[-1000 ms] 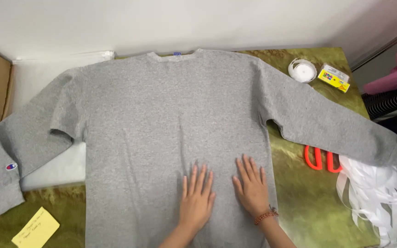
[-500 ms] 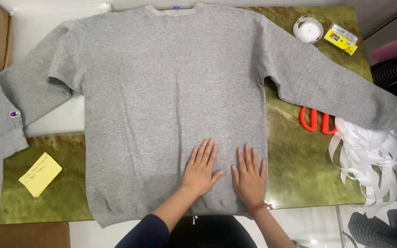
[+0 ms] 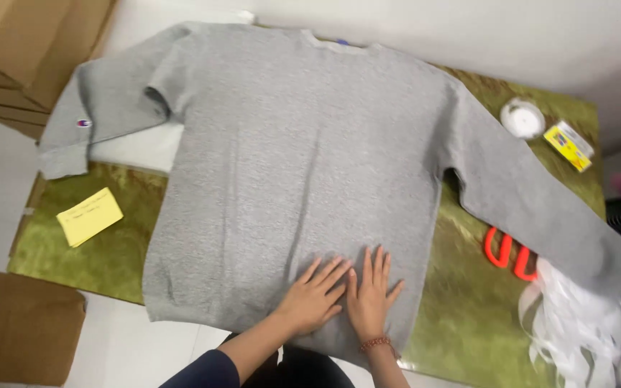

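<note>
Head view: our left hand [image 3: 315, 298] and right hand [image 3: 370, 298] press flat, fingers spread, gripping nothing, at 6 o'clock on the soft, floppy sweatshirt [image 3: 303, 165]; we'd pinch its hem.

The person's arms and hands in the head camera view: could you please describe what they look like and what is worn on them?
Both hands are bare, with no gloves or rings that can be made out. The left hand comes out of a dark navy long sleeve pushed up the forearm. The right hand has a bracelet of small reddish-brown beads around the wrist; no sleeve shows on that forearm.
</note>
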